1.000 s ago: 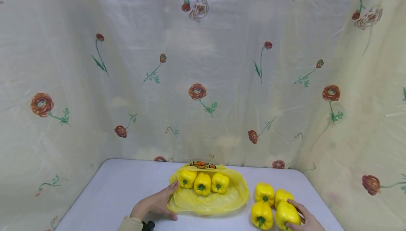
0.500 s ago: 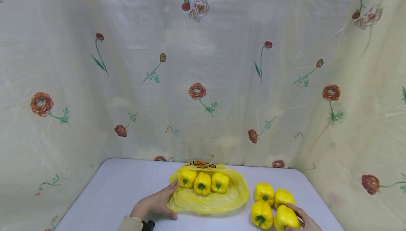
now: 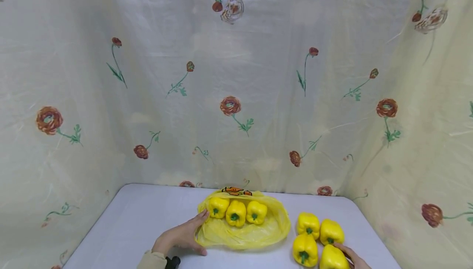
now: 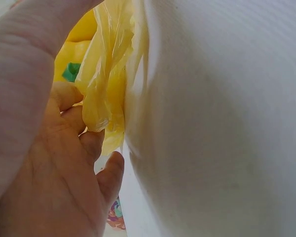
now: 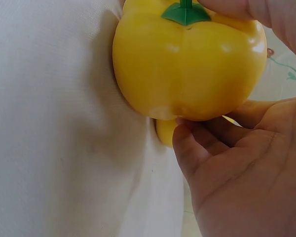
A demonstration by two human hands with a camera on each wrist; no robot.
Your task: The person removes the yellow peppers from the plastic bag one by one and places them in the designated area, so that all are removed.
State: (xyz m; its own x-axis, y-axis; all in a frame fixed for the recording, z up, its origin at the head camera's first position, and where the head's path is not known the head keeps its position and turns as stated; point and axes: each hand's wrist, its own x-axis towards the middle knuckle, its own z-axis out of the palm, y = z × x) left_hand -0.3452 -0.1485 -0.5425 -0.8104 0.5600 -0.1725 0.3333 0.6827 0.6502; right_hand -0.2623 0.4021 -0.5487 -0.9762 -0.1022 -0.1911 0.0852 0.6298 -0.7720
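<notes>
The step in hand looks like taking hold of one glossy yellow bell pepper (image 3: 332,258) with a green stem (image 5: 185,16), the nearest-right of four grouped on the white table (image 3: 148,209). The right hand (image 3: 353,256) grips it, thumb on top beside the stem and fingers bent against the far side; whether it is raised at all is hard to tell. Just beside it sit the other three loose peppers (image 3: 305,251). The left hand (image 3: 182,235) curls round the left edge of a thin yellow plastic bag (image 3: 244,239), its mouth open toward the person, with three more yellow peppers (image 3: 235,214) in a row inside. The next move, I judge, calls for a secure hold, a lift clear of the neighbours, and a steady bag edge, since such film could fold inward
</notes>
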